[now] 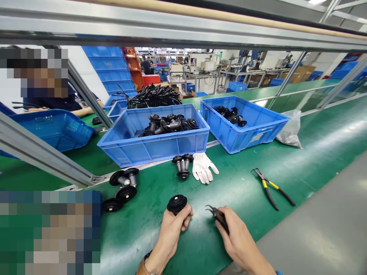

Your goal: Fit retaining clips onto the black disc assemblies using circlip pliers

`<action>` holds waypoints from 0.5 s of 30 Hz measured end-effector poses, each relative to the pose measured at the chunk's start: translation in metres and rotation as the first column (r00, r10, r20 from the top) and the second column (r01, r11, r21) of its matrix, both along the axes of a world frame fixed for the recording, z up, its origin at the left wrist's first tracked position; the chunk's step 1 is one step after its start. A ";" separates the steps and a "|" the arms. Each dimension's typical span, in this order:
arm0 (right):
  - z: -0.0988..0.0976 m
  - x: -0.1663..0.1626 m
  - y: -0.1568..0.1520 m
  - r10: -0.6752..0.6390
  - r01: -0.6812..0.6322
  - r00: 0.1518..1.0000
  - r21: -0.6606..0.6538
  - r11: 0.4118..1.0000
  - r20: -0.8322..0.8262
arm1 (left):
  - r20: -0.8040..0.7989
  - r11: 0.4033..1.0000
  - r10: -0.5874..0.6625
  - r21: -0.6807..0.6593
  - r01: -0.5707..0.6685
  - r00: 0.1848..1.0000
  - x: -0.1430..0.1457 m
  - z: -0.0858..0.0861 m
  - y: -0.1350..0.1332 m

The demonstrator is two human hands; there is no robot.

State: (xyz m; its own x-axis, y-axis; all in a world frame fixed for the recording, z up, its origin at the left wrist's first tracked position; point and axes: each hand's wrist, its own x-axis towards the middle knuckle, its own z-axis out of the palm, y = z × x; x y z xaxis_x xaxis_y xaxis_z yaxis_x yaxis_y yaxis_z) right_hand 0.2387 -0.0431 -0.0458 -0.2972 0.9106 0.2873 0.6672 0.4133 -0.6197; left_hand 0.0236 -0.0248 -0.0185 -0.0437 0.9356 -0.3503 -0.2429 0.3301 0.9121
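Note:
My left hand (171,228) is closed round a black round-topped roller part (177,203), held upright just above the green mat. My right hand (235,236) grips small dark pliers (215,214), whose thin tips point left toward the part, a short gap away. Three similar black parts (182,165) stand clustered beyond my left hand, next to a white glove (203,167). More black wheeled parts (122,188) lie to the left.
Two blue bins (160,147) (259,131) holding black parts stand on the green mat (286,160). Yellow-handled pliers (272,189) lie at the right. A plastic bag (290,131) sits beside the right bin. A grey metal frame bar (43,156) crosses the left. Another person sits at back left.

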 end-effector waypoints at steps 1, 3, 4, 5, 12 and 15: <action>0.001 -0.005 -0.002 0.005 -0.006 0.999 0.007 1.000 0.032 | -0.003 1.000 0.015 0.004 -0.015 1.000 0.000 0.000 0.000; 0.002 -0.014 -0.005 0.002 -0.005 0.996 0.031 0.999 0.091 | -0.007 0.999 0.036 0.012 -0.036 0.999 0.001 -0.001 -0.001; 0.002 -0.018 -0.005 -0.007 0.002 0.994 0.042 0.999 0.111 | -0.008 0.999 0.043 0.016 -0.043 0.999 0.001 -0.001 -0.001; 0.002 -0.021 -0.006 -0.017 0.010 0.992 0.051 0.999 0.123 | -0.010 0.999 0.048 0.018 -0.048 0.999 0.001 -0.002 -0.001; 0.003 -0.026 -0.004 -0.050 0.038 0.989 0.084 0.996 0.142 | -0.045 0.998 0.063 -0.018 -0.064 0.997 0.000 -0.008 -0.002; 0.003 -0.027 -0.004 -0.047 0.034 0.986 0.081 0.996 0.158 | -0.047 0.998 0.065 -0.020 -0.066 0.997 0.001 -0.010 -0.002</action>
State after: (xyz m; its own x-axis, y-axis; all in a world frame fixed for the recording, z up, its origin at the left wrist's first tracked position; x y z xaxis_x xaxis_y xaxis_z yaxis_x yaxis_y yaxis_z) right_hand 0.2115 -0.0468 -0.0429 -0.3082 0.8995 0.3098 0.7722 0.4267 -0.4708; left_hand 0.0250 -0.0268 -0.0282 -0.1214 0.9225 -0.3664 -0.2222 0.3345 0.9158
